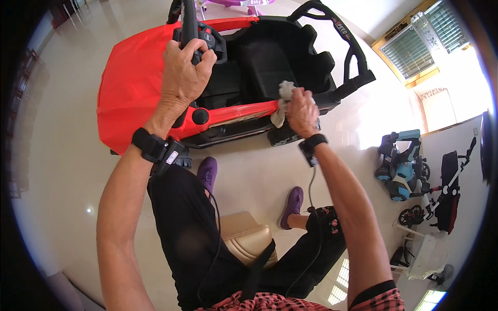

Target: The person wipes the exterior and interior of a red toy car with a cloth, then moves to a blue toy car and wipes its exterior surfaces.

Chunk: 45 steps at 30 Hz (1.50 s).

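"One toy car (129, 78) fills most of the upper middle, doesn't it?"

"Yes, red and black, its front toward the left. It stands on a pale, shiny floor (62, 171), near side toward the person."

"What is next in size?"

"Off to the right, well apart from the car, a stroller (450, 189) with a black cover and a blue ride-on toy (402, 165) just beside it. Then a gold stool (249, 241) between the person's legs, partly hidden by the black trousers (192, 223)."

"And the car's inside?"

"A black seat (263, 59), with a steering wheel (220, 45) ahead of it."

"Smaller still: the left hand (188, 72)?"

"Its fingers are closed around a black bar (189, 23) that rises near the steering wheel. The arm reaches across the car's near side."

"The right hand (303, 113)?"

"At the near side too, by the rear end of the red side panel, above the rear wheel (287, 136). Its fingers are bent in, holding a cloth (286, 90)."

"How does the cloth sit?"

"Off-white and bunched. One part sticks up past the fingers, another hangs below, in front of the panel's end. How firmly it presses there, I cannot tell."
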{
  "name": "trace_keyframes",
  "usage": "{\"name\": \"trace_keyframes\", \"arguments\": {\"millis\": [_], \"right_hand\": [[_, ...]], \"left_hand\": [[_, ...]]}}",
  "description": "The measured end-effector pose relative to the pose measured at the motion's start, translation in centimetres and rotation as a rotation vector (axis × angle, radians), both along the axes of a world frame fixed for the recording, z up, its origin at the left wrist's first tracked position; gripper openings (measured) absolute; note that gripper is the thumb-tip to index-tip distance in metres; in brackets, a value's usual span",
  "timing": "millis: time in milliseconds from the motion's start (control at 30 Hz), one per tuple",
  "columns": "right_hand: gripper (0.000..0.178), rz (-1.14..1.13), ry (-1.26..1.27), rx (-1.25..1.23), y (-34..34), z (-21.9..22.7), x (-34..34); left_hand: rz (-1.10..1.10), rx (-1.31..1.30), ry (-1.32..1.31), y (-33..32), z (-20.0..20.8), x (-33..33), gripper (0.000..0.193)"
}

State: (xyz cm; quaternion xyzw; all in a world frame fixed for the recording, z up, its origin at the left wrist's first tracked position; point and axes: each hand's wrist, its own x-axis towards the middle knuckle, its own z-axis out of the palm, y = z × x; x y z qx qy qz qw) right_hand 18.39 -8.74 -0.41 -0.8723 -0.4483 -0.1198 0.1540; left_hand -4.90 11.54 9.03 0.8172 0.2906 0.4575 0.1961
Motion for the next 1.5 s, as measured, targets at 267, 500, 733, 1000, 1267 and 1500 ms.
{"name": "trace_keyframes", "arguments": {"millis": [267,500,733,1000,1267,1500], "right_hand": [[0.029,0.382,0.43,0.245,5.0,-1.4,-17.0],[0.028,0.506,0.853,0.307,7.3,3.2,-15.9],[0.037,0.708,0.383,0.219,10.0,-0.9,-17.1],[0.028,0.791,0.5,0.113,2.2,-3.8,-17.7],[0.034,0.58,0.667,0.347,4.0,2.5,-18.5],[0.029,0.593,0.577,0.479,6.5,-0.4,-20.2]], "left_hand": [[0.0,-0.012,-0.002,0.2,-0.1,-0.1,0.018],[0.013,-0.019,0.009,1.0,-0.8,-0.9,0.019],[-0.031,0.019,-0.052,0.2,-0.5,0.0,0.02],[0.007,0.034,-0.015,0.2,-0.4,-0.2,0.015],[-0.034,-0.034,-0.058,0.5,-0.3,-1.0,0.017],[-0.041,0.109,-0.03,1.1,-0.9,0.0,0.01]]}}
